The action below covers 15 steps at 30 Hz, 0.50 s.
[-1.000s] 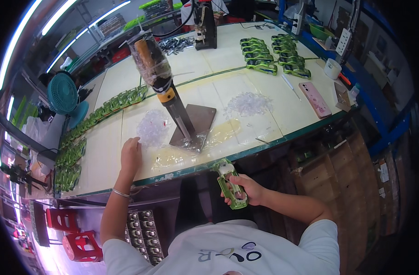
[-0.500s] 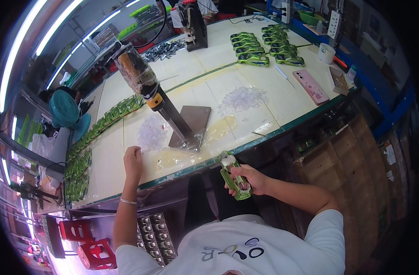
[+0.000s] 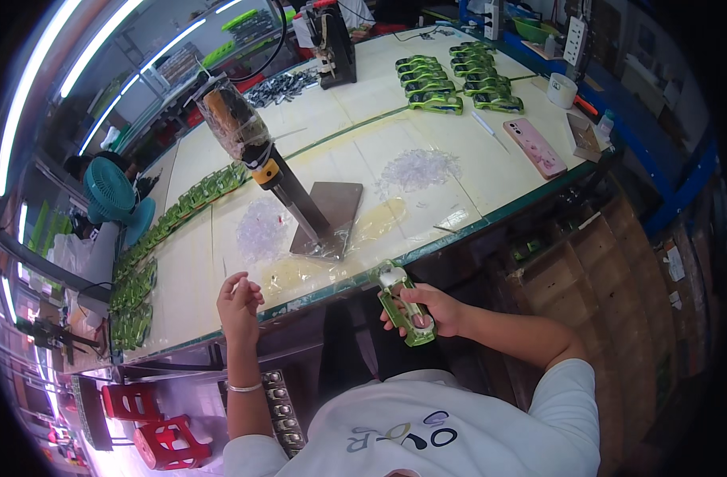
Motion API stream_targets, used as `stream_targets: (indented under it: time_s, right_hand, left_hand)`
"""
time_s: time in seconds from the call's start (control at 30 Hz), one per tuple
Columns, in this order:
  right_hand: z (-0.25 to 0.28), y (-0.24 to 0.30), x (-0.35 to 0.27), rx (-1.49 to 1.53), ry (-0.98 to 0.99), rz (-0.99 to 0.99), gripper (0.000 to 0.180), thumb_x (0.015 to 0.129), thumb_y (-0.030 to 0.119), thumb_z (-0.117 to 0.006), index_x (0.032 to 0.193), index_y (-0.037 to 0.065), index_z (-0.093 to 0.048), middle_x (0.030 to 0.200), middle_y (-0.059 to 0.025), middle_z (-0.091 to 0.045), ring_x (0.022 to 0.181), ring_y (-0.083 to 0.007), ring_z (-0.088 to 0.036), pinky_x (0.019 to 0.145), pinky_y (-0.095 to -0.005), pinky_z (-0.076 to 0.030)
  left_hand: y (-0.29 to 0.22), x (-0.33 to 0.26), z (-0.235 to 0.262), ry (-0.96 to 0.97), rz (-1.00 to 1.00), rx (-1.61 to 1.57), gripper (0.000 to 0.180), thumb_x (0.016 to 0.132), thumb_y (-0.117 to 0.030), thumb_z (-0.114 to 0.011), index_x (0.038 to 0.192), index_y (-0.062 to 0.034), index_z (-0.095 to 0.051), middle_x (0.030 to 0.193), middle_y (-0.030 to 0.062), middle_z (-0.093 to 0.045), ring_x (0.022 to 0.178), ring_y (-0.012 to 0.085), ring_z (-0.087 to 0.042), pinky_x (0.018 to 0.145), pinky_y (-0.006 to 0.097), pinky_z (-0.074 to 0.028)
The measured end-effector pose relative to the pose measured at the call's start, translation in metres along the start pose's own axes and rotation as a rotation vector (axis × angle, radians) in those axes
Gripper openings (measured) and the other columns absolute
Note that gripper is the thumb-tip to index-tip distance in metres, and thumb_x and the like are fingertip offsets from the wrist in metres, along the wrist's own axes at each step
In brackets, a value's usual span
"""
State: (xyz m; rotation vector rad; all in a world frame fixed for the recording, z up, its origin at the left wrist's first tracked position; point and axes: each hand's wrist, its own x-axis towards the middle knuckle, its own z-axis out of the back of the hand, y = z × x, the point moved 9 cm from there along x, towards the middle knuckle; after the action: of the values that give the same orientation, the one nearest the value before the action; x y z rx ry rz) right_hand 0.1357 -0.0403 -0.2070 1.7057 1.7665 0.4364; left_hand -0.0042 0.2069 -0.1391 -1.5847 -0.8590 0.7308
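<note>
In my right hand (image 3: 439, 308) is a green toy car body shell (image 3: 393, 296), tilted, its hollow inside partly visible. It hangs just off the table's front edge, with my thumb across it and my fingers round its side. My left hand (image 3: 240, 308) is raised near the front edge, fingertips curled together; anything pinched in them is too small to make out. Beyond it lies a pile of small clear plastic pieces (image 3: 262, 229). A bench press tool (image 3: 296, 203) wrapped in plastic stands on a metal base plate (image 3: 337, 205). Right of it lies a second clear pile (image 3: 421, 170).
Rows of green car shells line the table's left side (image 3: 133, 306) and far right (image 3: 433, 86). A pink phone (image 3: 534, 148), a white pen-like tool (image 3: 483, 123) and a tape roll (image 3: 561, 91) lie at right. A teal fan (image 3: 113, 189) stands left; red stools (image 3: 169, 442) sit below.
My left hand has drawn back from the clear pile toward me and turned, its fingertips now together. My right hand keeps the car shell in nearly the same place.
</note>
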Motion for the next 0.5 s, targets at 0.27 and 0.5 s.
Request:
stream_targets:
  time_s: [0.27, 0.5]
  right_hand:
    - [-0.003, 0.016, -0.003, -0.131, -0.007, 0.073, 0.055, 0.073, 0.028, -0.064, 0.115, 0.002, -0.040, 0.096, -0.0108, -0.053, 0.085, -0.0157, -0.054, 0.067, -0.0247, -0.047]
    - [-0.017, 0.052, -0.020, -0.681, -0.188, 0.407, 0.066, 0.063, 0.011, -0.074, 0.117, 0.000, -0.039, 0.101, -0.0093, -0.051, 0.095, -0.0134, -0.049, 0.081, -0.0263, -0.042]
  left_hand:
    - [0.005, -0.059, -0.043, 0.141, 0.100, -0.197, 0.026, 0.080, -0.001, -0.053, 0.105, 0.0052, -0.048, 0.079, 0.0143, -0.060, 0.067, 0.0156, -0.058, 0.058, 0.023, -0.049]
    - [-0.013, -0.098, -0.110, 0.422, 0.050, -0.085, 0.023, 0.079, 0.001, -0.054, 0.101, 0.0051, -0.051, 0.082, 0.0172, -0.062, 0.072, 0.0202, -0.061, 0.062, 0.027, -0.051]
